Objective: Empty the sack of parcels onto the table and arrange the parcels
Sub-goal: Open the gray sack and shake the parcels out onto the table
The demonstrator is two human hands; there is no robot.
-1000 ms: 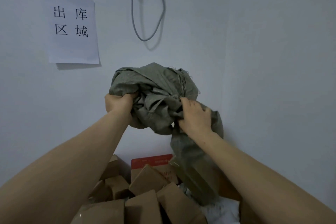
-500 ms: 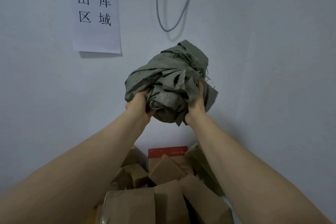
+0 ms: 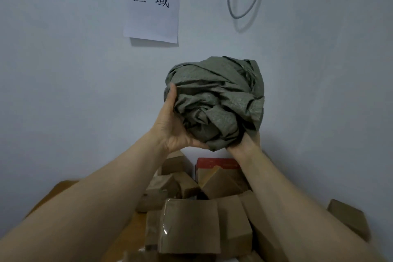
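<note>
We judge the emptying done: the sack (image 3: 217, 102) is wadded into a ball held up in front of the wall, above the parcels (image 3: 191, 221) heaped on the table (image 3: 61, 187) against its far edge, with one stray box (image 3: 348, 219) near the right edge. Our left hand (image 3: 172, 130) cups the ball's left side and underside with fingers spread wide, while our right hand (image 3: 244, 142) grips it from below, mostly hidden by cloth. Next we should put the sack aside, clear of the table, then sort the pile.
</note>
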